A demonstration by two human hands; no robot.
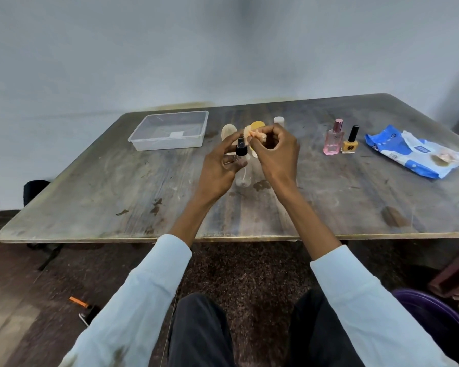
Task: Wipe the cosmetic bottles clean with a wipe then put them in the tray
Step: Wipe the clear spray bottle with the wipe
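My left hand [220,165] grips a clear spray bottle [243,173] with a black pump top, held upright above the table. My right hand [277,152] pinches a crumpled orange-tinted wipe [252,133] right beside the bottle's nozzle. The clear plastic tray [146,128] stands at the back left with no bottles in it. A pink perfume bottle [334,139] and a yellow nail polish bottle [350,141] with a black cap stand at the right. Behind my hands, partly hidden, are a cream bottle [228,131], a yellow-topped one [257,125] and a white-capped one [278,120].
A blue and white wipes pack [414,152] lies at the far right of the worn wooden table [117,186]. A purple seat edge [435,308] is at the lower right, and an orange lighter [78,302] lies on the floor at the left.
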